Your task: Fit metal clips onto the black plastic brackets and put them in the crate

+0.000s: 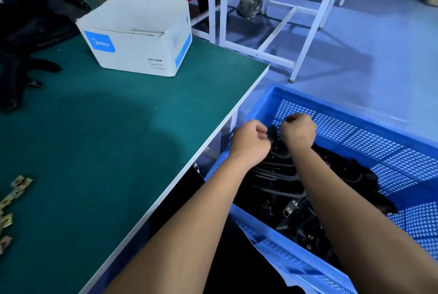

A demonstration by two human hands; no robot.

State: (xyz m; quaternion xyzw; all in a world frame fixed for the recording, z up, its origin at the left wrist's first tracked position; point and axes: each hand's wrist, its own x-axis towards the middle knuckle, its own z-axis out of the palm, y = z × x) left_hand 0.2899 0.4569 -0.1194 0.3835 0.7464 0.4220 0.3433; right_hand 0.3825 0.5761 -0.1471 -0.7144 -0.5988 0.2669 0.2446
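Note:
A blue perforated crate (pixel 369 128) stands on the floor to the right of the table, with a heap of black plastic brackets (pixel 294 201) inside. Both my hands reach into it. My left hand (pixel 250 145) and my right hand (pixel 299 131) have curled fingers and together grip one black bracket (pixel 272 133) above the heap. Several metal clips (pixel 14 193) lie on the green table at the left edge. More black brackets (pixel 26 30) are piled at the table's far left.
An open white cardboard box (pixel 139 33) sits on the green table (pixel 106 128) at the back. A white metal frame table (pixel 279 9) stands behind the crate on the blue floor. The table's white edge runs diagonally beside my left forearm.

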